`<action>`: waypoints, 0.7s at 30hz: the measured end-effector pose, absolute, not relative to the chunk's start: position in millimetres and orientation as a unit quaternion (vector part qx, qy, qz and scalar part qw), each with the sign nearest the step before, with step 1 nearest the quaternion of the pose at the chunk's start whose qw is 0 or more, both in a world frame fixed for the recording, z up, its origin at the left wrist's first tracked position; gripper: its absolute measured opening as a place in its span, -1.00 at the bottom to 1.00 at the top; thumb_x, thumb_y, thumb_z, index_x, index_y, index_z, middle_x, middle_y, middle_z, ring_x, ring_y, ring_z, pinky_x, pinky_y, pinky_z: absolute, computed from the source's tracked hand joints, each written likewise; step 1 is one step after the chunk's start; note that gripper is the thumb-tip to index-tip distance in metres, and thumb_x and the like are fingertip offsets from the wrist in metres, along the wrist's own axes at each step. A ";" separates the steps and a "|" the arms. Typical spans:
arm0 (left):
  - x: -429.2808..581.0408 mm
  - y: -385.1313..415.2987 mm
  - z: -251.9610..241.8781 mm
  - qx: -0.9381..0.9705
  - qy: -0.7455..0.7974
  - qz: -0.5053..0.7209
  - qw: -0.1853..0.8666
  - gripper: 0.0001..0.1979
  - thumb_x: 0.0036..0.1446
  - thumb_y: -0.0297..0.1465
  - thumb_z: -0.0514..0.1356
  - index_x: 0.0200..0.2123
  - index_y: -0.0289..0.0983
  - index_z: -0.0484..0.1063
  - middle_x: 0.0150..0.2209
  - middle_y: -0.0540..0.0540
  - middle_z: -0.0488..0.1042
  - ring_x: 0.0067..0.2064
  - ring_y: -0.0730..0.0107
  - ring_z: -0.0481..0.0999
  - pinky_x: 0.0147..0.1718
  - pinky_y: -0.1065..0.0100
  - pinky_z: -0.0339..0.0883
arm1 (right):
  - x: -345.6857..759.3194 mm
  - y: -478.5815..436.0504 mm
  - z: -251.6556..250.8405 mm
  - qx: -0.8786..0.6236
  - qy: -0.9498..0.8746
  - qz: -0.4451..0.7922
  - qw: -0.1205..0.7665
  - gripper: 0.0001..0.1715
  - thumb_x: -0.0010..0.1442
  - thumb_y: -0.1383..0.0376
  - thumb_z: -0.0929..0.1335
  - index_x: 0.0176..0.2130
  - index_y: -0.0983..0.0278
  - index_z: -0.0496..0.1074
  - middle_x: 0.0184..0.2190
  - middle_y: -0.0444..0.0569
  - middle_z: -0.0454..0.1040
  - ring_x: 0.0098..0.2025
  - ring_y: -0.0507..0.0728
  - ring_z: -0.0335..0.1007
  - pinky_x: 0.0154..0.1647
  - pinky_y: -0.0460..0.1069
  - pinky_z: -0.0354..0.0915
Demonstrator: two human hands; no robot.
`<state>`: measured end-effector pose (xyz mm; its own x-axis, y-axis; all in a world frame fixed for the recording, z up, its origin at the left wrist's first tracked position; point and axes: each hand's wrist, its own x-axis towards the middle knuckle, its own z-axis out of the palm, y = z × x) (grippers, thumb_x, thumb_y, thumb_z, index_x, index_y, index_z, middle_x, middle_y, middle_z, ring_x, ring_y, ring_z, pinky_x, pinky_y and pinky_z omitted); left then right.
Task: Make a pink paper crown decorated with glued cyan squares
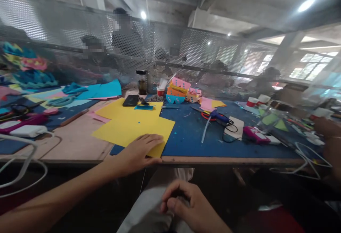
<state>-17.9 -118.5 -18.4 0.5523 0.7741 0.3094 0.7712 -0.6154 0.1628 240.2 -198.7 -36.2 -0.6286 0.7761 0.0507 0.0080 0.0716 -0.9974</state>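
Note:
My left hand lies open and flat on the near right corner of a yellow sheet of paper, close to the table's front edge. Under that sheet, another yellow sheet reaches further back, with pink paper showing at the left. Above my lap, off the table, my right hand is loosely curled, and I see nothing in its fingers. A black phone and a small blue paper strip rest at the back of the yellow paper.
Colourful paper masks, a lidded jar and a red-and-white cup stand at the back. A blue glue gun with a cord lies right, near a magenta device. Another person's arm is at far right; scissors lie left.

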 end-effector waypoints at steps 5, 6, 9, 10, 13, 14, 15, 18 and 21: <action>-21.5 -124.5 -26.2 0.875 0.431 0.222 -0.007 -0.65 0.36 -0.21 0.10 0.12 -0.19 0.45 0.14 -0.13 0.53 0.18 0.22 0.46 0.15 0.21 0.34 | 238.8 -190.7 -21.7 -0.328 -0.726 0.515 0.317 -0.90 0.29 0.28 0.38 -0.19 0.19 0.53 -0.27 -0.11 0.61 -0.18 0.09 0.52 -0.08 -0.04 0.33; -22.0 -124.0 -26.7 0.875 0.425 0.231 -0.019 -0.68 0.38 -0.25 0.07 0.09 -0.19 0.46 0.11 -0.11 0.56 0.16 0.24 0.49 0.13 0.24 0.35 | 238.2 -187.7 -19.8 -0.328 -0.740 0.492 0.321 -0.90 0.30 0.28 0.37 -0.18 0.18 0.52 -0.26 -0.12 0.60 -0.17 0.08 0.51 -0.08 -0.04 0.32; -25.4 -121.1 -26.7 0.877 0.407 0.250 -0.053 -0.73 0.40 -0.34 0.04 0.00 -0.17 0.51 0.02 -0.09 0.61 0.07 0.29 0.55 0.06 0.30 0.38 | 237.3 -172.3 -13.6 -0.317 -0.782 0.407 0.349 -0.89 0.33 0.27 0.35 -0.16 0.18 0.51 -0.22 -0.10 0.56 -0.13 0.09 0.48 -0.05 -0.02 0.31; -26.8 -119.8 -25.2 0.875 0.408 0.254 -0.059 -0.73 0.40 -0.34 0.03 -0.05 -0.17 0.52 -0.03 -0.08 0.63 0.03 0.30 0.57 0.01 0.32 0.39 | 236.9 -164.8 -10.8 -0.309 -0.792 0.378 0.366 -0.88 0.33 0.28 0.34 -0.14 0.18 0.50 -0.20 -0.09 0.55 -0.13 0.09 0.47 -0.04 -0.02 0.31; -29.8 -115.5 -13.2 0.854 0.436 0.278 -0.059 -0.72 0.40 -0.30 0.02 -0.17 -0.19 0.54 -0.17 -0.08 0.65 -0.13 0.31 0.61 -0.15 0.37 0.42 | 232.7 -135.3 0.8 -0.293 -0.809 0.296 0.415 -0.76 0.31 0.35 0.32 -0.02 0.17 0.45 -0.02 -0.02 0.47 -0.15 0.07 0.44 -0.04 -0.01 0.34; -29.8 -113.7 -6.4 0.842 0.448 0.294 -0.058 -0.71 0.40 -0.28 0.03 -0.19 -0.20 0.54 -0.20 -0.08 0.65 -0.16 0.30 0.62 -0.18 0.37 0.41 | 229.7 -123.9 5.5 -0.292 -0.812 0.273 0.426 -0.69 0.30 0.37 0.33 0.04 0.16 0.42 0.06 0.00 0.43 -0.21 0.05 0.43 -0.05 -0.01 0.35; -29.1 -111.7 1.5 0.833 0.458 0.306 -0.050 -0.72 0.39 -0.26 0.04 -0.18 -0.22 0.53 -0.20 -0.08 0.64 -0.16 0.30 0.62 -0.18 0.37 0.40 | 225.7 -112.2 10.3 -0.294 -0.816 0.259 0.425 -0.59 0.30 0.36 0.34 0.13 0.14 0.37 0.14 0.02 0.38 -0.25 0.02 0.43 -0.05 -0.01 0.36; -23.1 -104.2 29.0 0.819 0.464 0.335 -0.038 -0.72 0.38 -0.24 0.06 -0.18 -0.21 0.53 -0.18 -0.06 0.64 -0.15 0.28 0.61 -0.15 0.35 0.38 | 209.1 -77.9 22.4 -0.274 -0.849 0.228 0.390 -0.37 0.25 0.34 0.39 0.26 0.11 0.25 0.28 0.06 0.27 -0.27 0.01 0.45 -0.07 -0.01 0.37; -15.0 -96.1 55.1 0.811 0.455 0.364 -0.055 -0.72 0.37 -0.22 0.07 -0.18 -0.22 0.53 -0.19 -0.07 0.64 -0.14 0.25 0.61 -0.13 0.32 0.38 | 193.7 -48.6 30.6 -0.263 -0.870 0.180 0.375 -0.63 0.28 0.33 0.37 0.08 0.20 0.44 0.02 0.00 0.51 -0.12 0.09 0.46 -0.06 -0.03 0.32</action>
<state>-15.0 -96.1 55.1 0.3202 0.6978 0.6408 0.7778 -0.5798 0.2427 193.7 -48.6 30.6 -0.5800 0.5929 0.5586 0.3223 0.7968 -0.5112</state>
